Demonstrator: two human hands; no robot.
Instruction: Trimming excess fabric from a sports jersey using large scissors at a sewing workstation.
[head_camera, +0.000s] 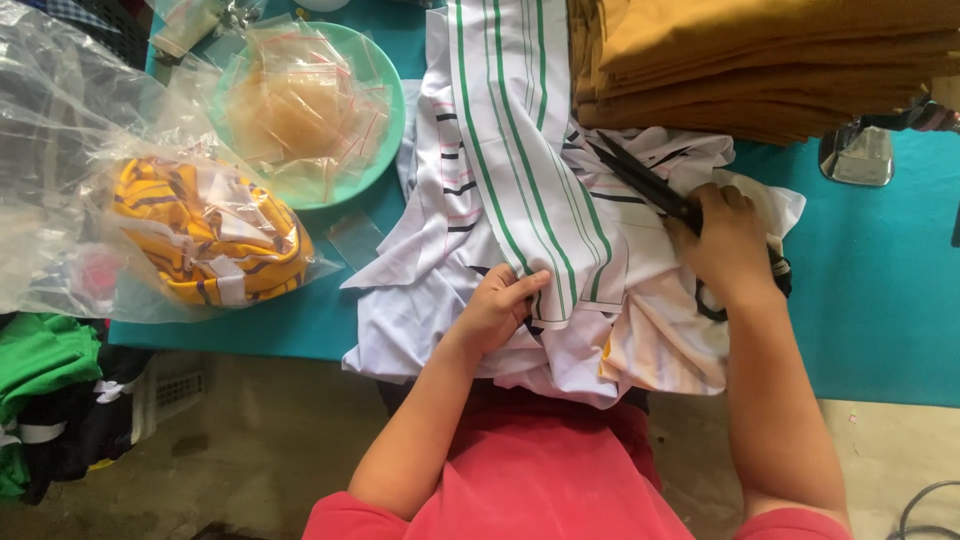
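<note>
A pile of white fabric pieces with black and pink stripes lies on the teal table. Over it runs a long white strip with green stripes. My left hand pinches the near end of that strip and presses it onto the pile. My right hand grips black scissors, whose blades point up and to the left across the fabric.
A stack of folded mustard-yellow cloth sits at the back right. A mint green bowl holds small clear zip bags. A clear plastic bag of yellow striped fabric lies at left. A metal object stands at right.
</note>
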